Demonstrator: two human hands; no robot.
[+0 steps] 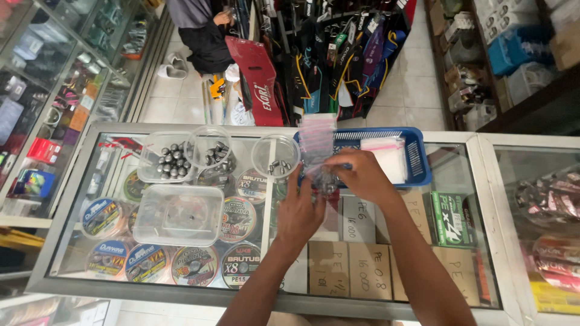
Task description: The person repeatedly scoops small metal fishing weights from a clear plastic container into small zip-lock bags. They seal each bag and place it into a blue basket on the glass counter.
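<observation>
Glass table (459,181) carries blue basket (417,158), lidded tub (179,215), round cups of lead sinkers (171,162). Left hand (300,212) and right hand (361,175) together pinch small clear bag (316,140) of sinkers, just before the basket.

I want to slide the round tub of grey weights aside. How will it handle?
The round tub looks like thin clear plastic, so probably flexible. The grey weights inside are likely to make it heavy for its size. On the glass counter it may slide easily.
</observation>
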